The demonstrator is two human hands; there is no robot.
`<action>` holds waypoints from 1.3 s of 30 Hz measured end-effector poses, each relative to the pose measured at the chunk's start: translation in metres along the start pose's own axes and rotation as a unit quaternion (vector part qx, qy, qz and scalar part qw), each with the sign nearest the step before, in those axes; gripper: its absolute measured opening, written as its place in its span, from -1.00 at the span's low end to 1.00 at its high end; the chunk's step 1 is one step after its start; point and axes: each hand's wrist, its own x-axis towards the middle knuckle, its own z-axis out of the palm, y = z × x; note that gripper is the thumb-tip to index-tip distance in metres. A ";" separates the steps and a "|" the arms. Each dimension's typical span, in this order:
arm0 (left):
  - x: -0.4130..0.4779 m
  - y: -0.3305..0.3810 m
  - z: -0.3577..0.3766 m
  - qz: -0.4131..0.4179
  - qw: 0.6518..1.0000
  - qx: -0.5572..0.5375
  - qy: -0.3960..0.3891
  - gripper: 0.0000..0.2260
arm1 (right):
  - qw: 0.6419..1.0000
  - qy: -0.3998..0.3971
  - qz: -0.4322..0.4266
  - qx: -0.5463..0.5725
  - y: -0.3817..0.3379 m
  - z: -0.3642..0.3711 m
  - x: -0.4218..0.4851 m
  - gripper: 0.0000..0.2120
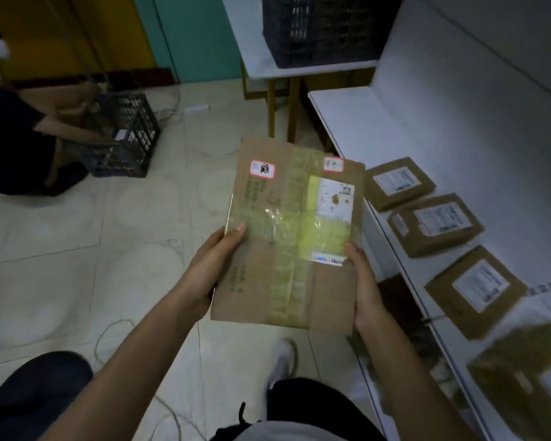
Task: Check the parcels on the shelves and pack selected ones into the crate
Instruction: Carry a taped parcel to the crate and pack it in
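Left hand (215,262) and right hand (365,288) grip the flat taped parcel (287,237) by its side edges, thumbs on top, over the floor (134,249) just left of the shelf (395,138), long axis pointing away, label face up; black crate (325,27) on the table (252,62) beyond, contents hidden

Parcel (288,237): brown cardboard, yellow-green tape (299,192), white label (335,202), red-bordered stickers (262,169). Right shelf (395,122): white. Shelf parcels (399,183): brown, white labels. Far crate (325,27) and left crate (124,138): black lattice. Floor (77,233): cream tiles.
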 end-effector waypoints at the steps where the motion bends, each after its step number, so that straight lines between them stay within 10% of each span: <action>1: 0.015 0.007 -0.004 0.022 1.000 0.016 -0.003 -0.58 | 1.000 0.010 0.000 0.000 -0.012 0.010 0.016 -0.62; 5: 0.059 0.035 -0.021 0.062 0.996 0.058 0.007 -0.33 | 1.000 0.010 -0.001 0.008 -0.049 0.040 0.073 -0.63; 15: 0.198 0.120 -0.070 0.124 0.978 0.050 0.161 -0.78 | 0.994 -0.040 -0.103 0.017 -0.124 0.157 0.204 -0.40; 24: 0.385 0.278 -0.134 0.224 0.967 0.075 0.093 -0.72 | 0.936 0.085 -0.341 -0.029 -0.221 0.304 0.323 -0.23; 39: 0.594 0.487 -0.137 0.433 0.868 0.242 0.026 -0.40 | 0.876 0.166 -0.412 0.188 -0.399 0.431 0.473 -0.51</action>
